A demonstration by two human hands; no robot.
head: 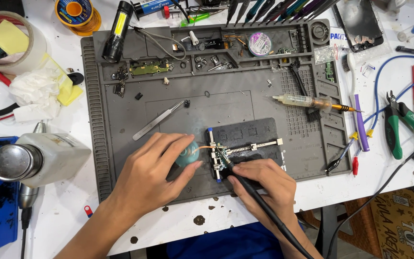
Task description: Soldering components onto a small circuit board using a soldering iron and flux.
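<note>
— Holding a black soldering iron (259, 199) like a pen, the right hand (264, 184) sets its tip on the small circuit board (222, 154) clamped in the black holder (247, 146).

— And the left hand (156, 168)?

— Fingers curled round a teal wick spool (187, 153), feeding copper braid to the joint. Best keep the tip steady and light.

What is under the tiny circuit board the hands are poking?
A black clamp holder grips the small circuit board, sitting on the grey work mat. The right hand covers the holder's lower edge.
</note>
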